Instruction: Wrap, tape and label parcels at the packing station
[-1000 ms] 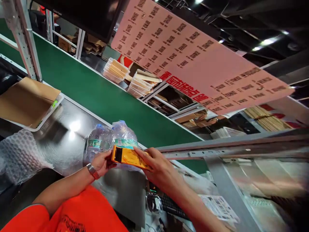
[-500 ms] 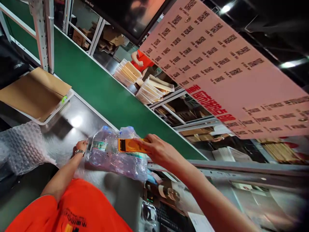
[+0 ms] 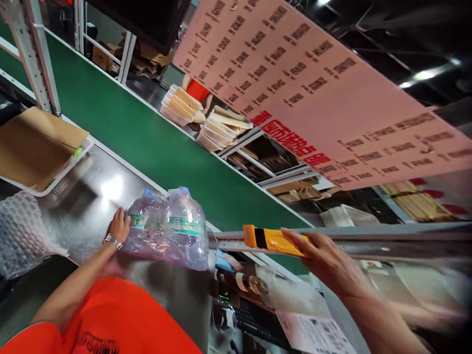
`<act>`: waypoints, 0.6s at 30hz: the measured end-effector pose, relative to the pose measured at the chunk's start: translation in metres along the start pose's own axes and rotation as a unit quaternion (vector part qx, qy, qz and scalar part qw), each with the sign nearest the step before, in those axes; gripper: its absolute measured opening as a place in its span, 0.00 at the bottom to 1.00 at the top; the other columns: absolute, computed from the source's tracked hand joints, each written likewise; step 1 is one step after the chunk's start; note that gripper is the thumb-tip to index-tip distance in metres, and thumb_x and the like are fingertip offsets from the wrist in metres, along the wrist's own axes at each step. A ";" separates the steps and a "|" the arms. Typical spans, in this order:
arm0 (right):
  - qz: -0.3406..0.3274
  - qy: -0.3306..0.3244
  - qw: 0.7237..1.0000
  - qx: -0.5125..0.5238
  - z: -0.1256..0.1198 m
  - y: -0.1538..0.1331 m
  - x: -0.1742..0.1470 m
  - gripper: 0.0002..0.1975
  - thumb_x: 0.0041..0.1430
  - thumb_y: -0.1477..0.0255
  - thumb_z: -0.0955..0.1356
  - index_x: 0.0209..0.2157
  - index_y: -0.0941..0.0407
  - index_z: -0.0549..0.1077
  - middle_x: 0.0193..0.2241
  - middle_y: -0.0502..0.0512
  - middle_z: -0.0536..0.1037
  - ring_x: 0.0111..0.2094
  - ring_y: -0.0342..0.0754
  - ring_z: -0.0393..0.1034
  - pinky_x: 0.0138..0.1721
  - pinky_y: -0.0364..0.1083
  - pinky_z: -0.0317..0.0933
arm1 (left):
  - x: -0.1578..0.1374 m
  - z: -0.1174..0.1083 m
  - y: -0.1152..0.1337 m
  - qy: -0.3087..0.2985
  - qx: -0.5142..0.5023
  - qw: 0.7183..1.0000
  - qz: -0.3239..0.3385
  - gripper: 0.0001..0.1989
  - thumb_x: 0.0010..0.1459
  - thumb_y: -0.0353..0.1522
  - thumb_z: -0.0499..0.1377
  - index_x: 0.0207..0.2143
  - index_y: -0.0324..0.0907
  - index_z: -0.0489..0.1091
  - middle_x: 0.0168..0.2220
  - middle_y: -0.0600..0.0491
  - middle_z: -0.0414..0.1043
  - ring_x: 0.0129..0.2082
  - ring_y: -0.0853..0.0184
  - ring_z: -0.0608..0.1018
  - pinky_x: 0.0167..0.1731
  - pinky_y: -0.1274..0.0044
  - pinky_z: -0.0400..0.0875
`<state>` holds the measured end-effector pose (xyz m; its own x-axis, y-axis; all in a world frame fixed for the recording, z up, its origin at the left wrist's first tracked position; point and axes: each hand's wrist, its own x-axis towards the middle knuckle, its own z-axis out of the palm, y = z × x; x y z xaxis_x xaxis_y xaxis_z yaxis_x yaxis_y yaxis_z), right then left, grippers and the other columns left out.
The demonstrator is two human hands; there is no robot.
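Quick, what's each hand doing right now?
Left hand: open, resting against the bottle pack.
Right hand: closed on the yellow scanner.

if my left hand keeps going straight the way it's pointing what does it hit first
The left hand already rests against the shrink-wrapped water bottle pack, so that comes first. Beyond the pack, probably the green conveyor belt; depth is unclear.
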<state>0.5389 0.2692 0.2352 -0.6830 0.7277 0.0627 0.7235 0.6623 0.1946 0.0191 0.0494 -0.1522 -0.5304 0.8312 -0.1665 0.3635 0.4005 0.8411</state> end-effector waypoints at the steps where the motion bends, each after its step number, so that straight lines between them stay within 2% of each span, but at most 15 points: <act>1: 0.001 -0.012 1.000 -0.006 0.014 0.007 -0.010 0.28 0.60 0.77 0.65 0.56 0.43 0.84 0.44 0.69 0.79 0.44 0.64 0.76 0.43 0.60 0.71 | -0.009 0.008 0.010 -0.007 -0.005 0.998 0.058 0.35 0.77 0.40 0.48 0.77 0.27 0.52 0.79 0.29 0.50 0.79 0.45 0.57 0.78 0.56 0.52; 3: 0.006 -0.049 0.999 -0.012 0.049 0.005 -0.020 0.28 0.63 0.75 0.64 0.60 0.45 0.82 0.46 0.70 0.80 0.46 0.64 0.77 0.45 0.58 0.72 | -0.027 0.026 0.032 -0.026 -0.001 0.986 0.162 0.38 0.76 0.46 0.47 0.80 0.34 0.51 0.82 0.37 0.44 0.82 0.47 0.51 0.80 0.55 0.48; 5: 0.014 -0.093 0.995 -0.011 0.085 -0.016 -0.015 0.28 0.66 0.74 0.64 0.64 0.47 0.80 0.50 0.69 0.80 0.50 0.63 0.77 0.49 0.57 0.73 | -0.040 0.041 0.049 -0.033 0.026 0.975 0.220 0.41 0.76 0.50 0.47 0.81 0.37 0.48 0.82 0.38 0.41 0.82 0.45 0.48 0.80 0.50 0.47; 9: -0.017 -0.168 0.986 -0.007 0.141 -0.074 0.030 0.28 0.70 0.71 0.67 0.69 0.50 0.75 0.53 0.68 0.78 0.54 0.59 0.74 0.56 0.51 0.68 | -0.044 0.048 0.061 -0.021 0.079 0.968 0.239 0.44 0.76 0.50 0.47 0.81 0.31 0.45 0.81 0.32 0.39 0.82 0.40 0.47 0.78 0.42 0.44; 11: -0.012 -0.211 0.977 -0.015 0.156 -0.095 0.054 0.27 0.70 0.73 0.66 0.68 0.50 0.76 0.54 0.66 0.79 0.54 0.56 0.73 0.55 0.48 0.66 | -0.040 0.044 0.061 -0.028 0.091 0.968 0.233 0.43 0.76 0.49 0.47 0.81 0.31 0.47 0.81 0.33 0.40 0.82 0.41 0.47 0.78 0.43 0.45; 12: 0.000 -0.230 0.973 -0.025 0.161 -0.102 0.063 0.25 0.69 0.75 0.66 0.64 0.52 0.80 0.53 0.67 0.79 0.54 0.56 0.74 0.55 0.48 0.65 | -0.038 0.042 0.062 -0.030 0.095 0.969 0.225 0.42 0.76 0.49 0.48 0.81 0.32 0.48 0.81 0.33 0.41 0.82 0.42 0.48 0.78 0.44 0.45; 14: 0.038 -0.250 0.966 -0.052 0.166 -0.107 0.071 0.18 0.64 0.79 0.67 0.50 0.58 0.87 0.49 0.70 0.81 0.52 0.58 0.75 0.52 0.49 0.65 | -0.037 0.040 0.065 -0.026 0.098 0.973 0.208 0.42 0.75 0.48 0.49 0.81 0.33 0.49 0.81 0.34 0.42 0.81 0.41 0.48 0.78 0.44 0.46; 16: 0.075 -0.242 0.965 -0.070 0.167 -0.107 0.066 0.12 0.59 0.81 0.70 0.38 0.62 0.87 0.44 0.73 0.82 0.49 0.61 0.77 0.49 0.50 0.66 | -0.038 0.043 0.073 -0.021 0.090 0.974 0.205 0.43 0.74 0.47 0.50 0.81 0.32 0.48 0.81 0.33 0.40 0.81 0.40 0.47 0.78 0.43 0.45; 18: 0.108 -0.224 0.966 -0.072 0.166 -0.103 0.053 0.14 0.61 0.78 0.70 0.45 0.61 0.87 0.42 0.72 0.82 0.44 0.60 0.78 0.45 0.49 0.66 | -0.040 0.048 0.085 -0.037 0.073 0.973 0.215 0.44 0.73 0.48 0.51 0.81 0.31 0.46 0.81 0.33 0.38 0.82 0.41 0.45 0.79 0.44 0.44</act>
<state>0.4444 0.2693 0.0557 -0.3830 0.8716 -0.3060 0.8011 0.4784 0.3597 0.1079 0.0685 -0.0987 -0.2513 0.9571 0.1438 0.6478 0.0559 0.7598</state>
